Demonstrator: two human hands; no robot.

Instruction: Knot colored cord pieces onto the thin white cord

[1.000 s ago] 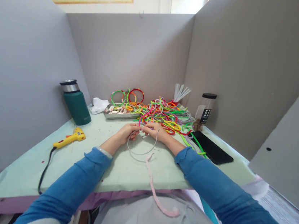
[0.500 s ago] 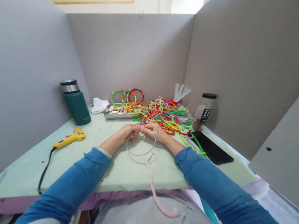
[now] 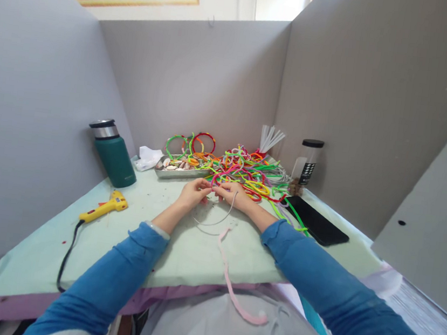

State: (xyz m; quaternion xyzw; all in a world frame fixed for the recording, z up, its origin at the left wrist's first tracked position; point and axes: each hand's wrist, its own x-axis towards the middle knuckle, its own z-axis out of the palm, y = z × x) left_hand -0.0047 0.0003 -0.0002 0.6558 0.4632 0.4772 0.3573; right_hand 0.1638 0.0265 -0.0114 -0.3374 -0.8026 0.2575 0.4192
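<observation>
My left hand (image 3: 193, 192) and my right hand (image 3: 233, 195) meet fingertip to fingertip above the middle of the table, both closed in a pinch. Between the fingertips is a bright pink pipe cleaner (image 3: 214, 180), its loose end curving up toward the pile behind. A thin grey wire hoop (image 3: 227, 215) hangs from my right hand, its lower curve over the cloth. The fingers cover where pipe cleaner and wire meet. Below the hoop, a pale pink fuzzy strip (image 3: 227, 279) runs off the table edge onto my lap.
Behind my hands lie a heap of coloured pipe cleaners (image 3: 244, 164) and a metal tray (image 3: 182, 174) of shell-like pieces. A yellow glue gun (image 3: 105, 207) and green bottle (image 3: 114, 159) are left; a black phone (image 3: 317, 221) and clear container (image 3: 307, 164) are right. Grey partitions surround the table.
My left hand has turned and lifted slightly at the knuckles, its fingertips still by the pink pipe cleaner. The hoop's left side shows less clearly now. My right hand has barely moved.
</observation>
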